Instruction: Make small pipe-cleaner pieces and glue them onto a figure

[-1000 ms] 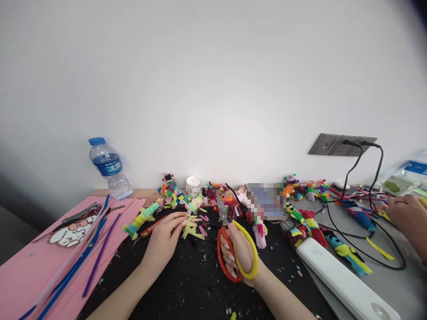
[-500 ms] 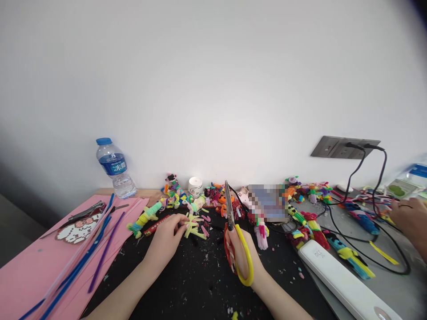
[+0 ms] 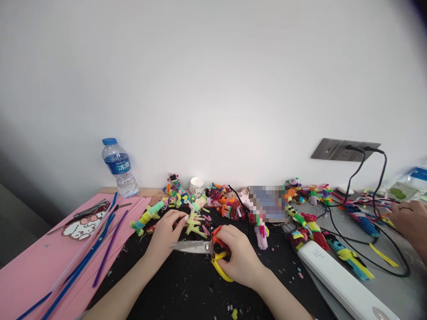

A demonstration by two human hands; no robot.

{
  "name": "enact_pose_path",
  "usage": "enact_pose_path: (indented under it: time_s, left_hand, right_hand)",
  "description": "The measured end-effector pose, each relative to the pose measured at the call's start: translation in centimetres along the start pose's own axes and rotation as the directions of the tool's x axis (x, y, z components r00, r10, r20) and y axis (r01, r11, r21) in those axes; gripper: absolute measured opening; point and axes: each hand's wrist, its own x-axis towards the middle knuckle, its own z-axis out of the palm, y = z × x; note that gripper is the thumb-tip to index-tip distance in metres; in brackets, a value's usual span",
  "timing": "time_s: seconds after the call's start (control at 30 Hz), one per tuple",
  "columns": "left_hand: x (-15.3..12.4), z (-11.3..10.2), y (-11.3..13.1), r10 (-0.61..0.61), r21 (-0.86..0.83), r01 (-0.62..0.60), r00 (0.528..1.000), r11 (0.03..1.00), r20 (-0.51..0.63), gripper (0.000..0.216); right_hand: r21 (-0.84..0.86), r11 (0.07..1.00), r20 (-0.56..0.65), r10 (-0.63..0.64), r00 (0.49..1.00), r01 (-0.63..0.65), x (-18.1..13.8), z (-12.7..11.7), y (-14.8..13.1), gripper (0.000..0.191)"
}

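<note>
My right hand (image 3: pixel 240 255) is closed round the handles of scissors (image 3: pixel 193 246), one orange-red and one yellow. The blades look closed together and point left, low over the black mat, with their tip close to my left wrist. My left hand (image 3: pixel 167 233) has thumb and forefinger drawn together at the left edge of a pale yellow-green pipe cleaner (image 3: pixel 194 223) bunch of short pieces. Just what lies between the fingertips is partly hidden. Short pink pieces (image 3: pixel 207 222) lie beside the bunch.
Several pipe-cleaner figures (image 3: pixel 147 216) line the wall side. A water bottle (image 3: pixel 120 166) stands at left behind pink sheets (image 3: pixel 36 262) with loose blue and purple stems. A white device (image 3: pixel 343 280), black cables (image 3: pixel 353 238) and another person's hand (image 3: pixel 408 222) are at right.
My right hand has turned the scissors from upright to pointing left, the blades now lying near my left wrist. My left hand stays by the yellow-green pieces.
</note>
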Motion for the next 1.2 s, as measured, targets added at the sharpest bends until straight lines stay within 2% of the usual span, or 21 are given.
enact_pose_path:
  time_s: [0.13,0.23,0.4,0.57,0.67,0.77,0.83,1.03,1.2]
  left_hand:
    - [-0.1,0.0,-0.1,-0.004,0.058,0.003,1.000,0.998,0.015,0.019]
    - [-0.2,0.2,-0.2,0.035,0.060,-0.038,0.998,0.997,0.053,0.016]
    - [0.0,-0.1,-0.1,0.072,0.021,-0.073,0.997,0.997,0.041,0.015]
    - [0.0,-0.3,0.1,0.021,0.032,-0.022,1.000,0.999,0.019,0.025]
    - [-0.1,-0.2,0.2,0.105,0.044,-0.106,0.994,0.993,0.018,0.032]
    - [-0.1,-0.1,0.0,0.173,0.071,-0.180,0.980,0.981,0.102,0.024]
    - [-0.1,-0.1,-0.1,0.150,0.106,-0.165,0.979,0.981,0.138,0.019]
    - [-0.2,-0.4,0.0,0.006,0.264,-0.045,0.989,0.963,0.145,0.020]
    - [-0.1,-0.5,0.0,-0.051,0.181,0.030,0.992,0.983,0.116,0.024]
  right_hand:
    - [-0.036,0.993,0.167,-0.101,0.981,0.108,0.1,-0.1,0.0,0.021]
    - [-0.063,0.986,0.241,-0.137,0.961,0.156,-0.1,0.3,0.2,0.024]
    - [-0.079,0.986,0.260,-0.120,0.958,0.145,-0.3,0.7,0.4,0.025]
    - [-0.110,0.985,0.262,-0.100,0.960,0.133,-0.3,0.7,0.5,0.022]
    - [-0.111,0.985,0.261,-0.099,0.960,0.132,-0.4,0.8,0.6,0.022]
    - [-0.112,0.985,0.260,-0.100,0.960,0.133,-0.4,0.9,0.7,0.023]
    - [-0.115,0.985,0.262,-0.094,0.960,0.128,-0.3,1.0,0.7,0.023]
    - [-0.113,0.986,0.277,-0.091,0.957,0.126,-0.2,1.0,0.9,0.024]
    - [-0.104,0.987,0.272,-0.093,0.958,0.125,-0.3,0.9,0.9,0.026]
